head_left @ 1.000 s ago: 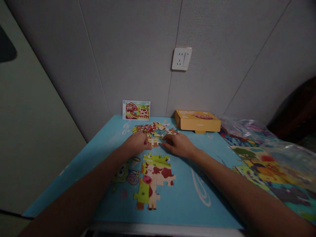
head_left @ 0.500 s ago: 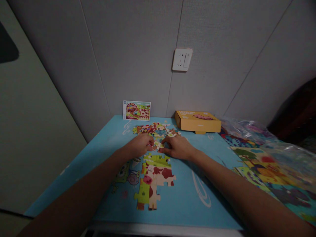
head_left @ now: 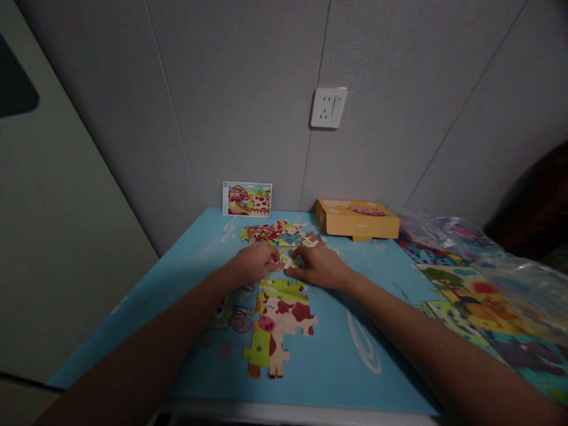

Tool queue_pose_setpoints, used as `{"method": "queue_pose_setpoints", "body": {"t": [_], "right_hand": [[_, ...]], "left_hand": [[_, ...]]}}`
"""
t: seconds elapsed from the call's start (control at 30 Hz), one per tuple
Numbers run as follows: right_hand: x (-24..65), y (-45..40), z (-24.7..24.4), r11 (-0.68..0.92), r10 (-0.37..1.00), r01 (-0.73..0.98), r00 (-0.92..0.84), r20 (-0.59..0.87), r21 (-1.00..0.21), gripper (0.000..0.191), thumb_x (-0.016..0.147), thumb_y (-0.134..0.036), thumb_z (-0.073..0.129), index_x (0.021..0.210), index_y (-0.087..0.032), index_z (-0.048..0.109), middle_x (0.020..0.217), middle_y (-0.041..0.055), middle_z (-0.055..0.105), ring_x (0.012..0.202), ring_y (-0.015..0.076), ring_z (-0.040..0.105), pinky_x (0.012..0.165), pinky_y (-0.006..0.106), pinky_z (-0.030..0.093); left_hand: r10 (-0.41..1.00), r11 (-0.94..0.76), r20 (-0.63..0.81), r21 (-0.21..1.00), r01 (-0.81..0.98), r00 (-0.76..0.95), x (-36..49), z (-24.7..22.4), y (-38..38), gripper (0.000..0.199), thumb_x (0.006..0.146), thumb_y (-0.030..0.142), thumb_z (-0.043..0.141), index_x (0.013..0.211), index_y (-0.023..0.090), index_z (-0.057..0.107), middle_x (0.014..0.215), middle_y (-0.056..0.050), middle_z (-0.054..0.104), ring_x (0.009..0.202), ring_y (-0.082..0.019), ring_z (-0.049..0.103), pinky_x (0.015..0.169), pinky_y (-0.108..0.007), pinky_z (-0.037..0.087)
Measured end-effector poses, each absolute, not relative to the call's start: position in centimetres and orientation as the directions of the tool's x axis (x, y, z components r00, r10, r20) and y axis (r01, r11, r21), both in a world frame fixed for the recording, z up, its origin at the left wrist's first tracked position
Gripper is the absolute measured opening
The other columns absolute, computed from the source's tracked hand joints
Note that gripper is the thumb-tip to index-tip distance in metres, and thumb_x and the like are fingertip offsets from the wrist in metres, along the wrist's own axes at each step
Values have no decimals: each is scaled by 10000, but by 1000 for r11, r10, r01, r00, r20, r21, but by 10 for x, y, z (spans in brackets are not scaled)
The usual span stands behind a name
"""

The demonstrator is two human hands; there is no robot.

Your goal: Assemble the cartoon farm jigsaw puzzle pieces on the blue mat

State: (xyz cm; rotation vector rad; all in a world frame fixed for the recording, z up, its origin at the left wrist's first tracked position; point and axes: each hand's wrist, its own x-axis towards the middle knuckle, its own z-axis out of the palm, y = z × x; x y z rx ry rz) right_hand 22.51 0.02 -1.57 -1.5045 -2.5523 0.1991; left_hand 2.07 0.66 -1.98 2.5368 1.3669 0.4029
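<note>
My left hand (head_left: 256, 262) is closed, its fingertips pinching a small pinkish puzzle piece that they mostly cover. Facing it, my right hand (head_left: 320, 266) has thumb and forefinger at the edges of a light green and white puzzle piece (head_left: 287, 261). These pieces meet or nearly touch between the hands; whether they interlock I cannot tell. Just nearer to me lies a joined puzzle section (head_left: 284, 313) with a brown and white cow, flat on the blue table (head_left: 204, 248). Beyond my hands spreads a heap of loose puzzle pieces (head_left: 284, 232).
A farm picture card (head_left: 247, 199) leans on the wall at the back. An orange box (head_left: 359, 220) lies at the back right. Along the right side are colourful picture puzzles (head_left: 479, 296), partly under clear plastic wrap (head_left: 461, 234). A wall socket (head_left: 328, 107) sits above.
My left hand has shifted very slightly, with the pinched piece turned a little beside the green and white one. My right hand stays almost in place. The view has moved slightly.
</note>
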Motion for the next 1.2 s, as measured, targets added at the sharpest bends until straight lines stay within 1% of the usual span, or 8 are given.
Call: {"method": "queue_pose_setpoints", "body": {"t": [0.17, 0.33, 0.43, 0.57, 0.67, 0.83, 1.0, 1.2], "right_hand": [[225, 4, -18, 454, 886, 831, -458, 67, -321, 477, 742, -541, 666, 1041, -173, 612, 773, 45, 677, 673, 181, 586, 546, 255, 301], [223, 1, -19, 504, 864, 775, -458, 211, -381, 306, 801, -432, 644, 959, -183, 565, 667, -2, 608, 616, 144, 519, 546, 243, 267], [226, 0, -16, 535, 844, 750, -451, 290, -389, 225, 884, -403, 539, 844, -185, 573, 615, -8, 566, 562, 123, 464, 537, 248, 246], [231, 0, -10, 570, 821, 720, -475, 317, -396, 379, 909, -427, 478, 634, -175, 540, 572, 0, 515, 522, 105, 396, 529, 265, 235], [233, -2, -7, 575, 812, 600, -504, 296, -557, 335, 859, -432, 552, 657, -166, 572, 540, -15, 484, 502, 97, 386, 515, 261, 256], [234, -2, -5, 371, 799, 303, -586, 135, -878, 298, 765, -429, 651, 775, -135, 602, 479, -31, 508, 422, 77, 397, 439, 224, 287], [236, 4, -6, 276, 819, 174, -558, 136, -945, 359, 740, -483, 677, 742, -158, 526, 506, -15, 589, 365, 65, 409, 379, 198, 308], [238, 8, -10, 206, 808, 186, -586, 60, -961, 389, 684, -461, 736, 721, -171, 478, 575, 34, 677, 366, 87, 494, 385, 207, 372]], "left_hand": [[837, -543, 129, 314, 779, 532, 22, -19, 4, 80, 808, 214, 592, 783, 167, 652, 772, -44, 648, 762, -193, 587, 681, -260, 402], [828, -558, 161, 327, 763, 536, 23, -22, 5, 136, 829, 272, 583, 750, 166, 618, 741, -36, 628, 725, -177, 572, 644, -254, 391], [834, -552, 268, 401, 731, 482, 27, -19, 2, 119, 831, 233, 565, 735, 164, 577, 705, -20, 603, 673, -156, 545, 601, -248, 371], [835, -550, 399, 571, 609, 380, 31, -11, -3, 133, 873, 221, 483, 774, 163, 550, 687, -3, 599, 622, -130, 534, 594, -240, 387], [795, -607, 456, 593, 528, 401, 31, -7, -6, 144, 867, 230, 496, 784, 156, 588, 683, -5, 615, 633, -124, 546, 616, -239, 403], [743, -668, 462, 555, 496, 484, 31, -9, -7, 145, 839, 250, 558, 829, 156, 669, 728, -16, 663, 665, -131, 568, 644, -248, 415], [842, -521, 347, 724, 453, 414, 33, -11, -5, 217, 873, 306, 505, 915, 140, 639, 723, -23, 678, 621, -134, 600, 573, -230, 440], [839, -543, 401, 670, 506, 369, 31, -8, -5, 189, 833, 221, 495, 828, 140, 666, 726, -31, 684, 658, -145, 600, 602, -239, 438]]}}
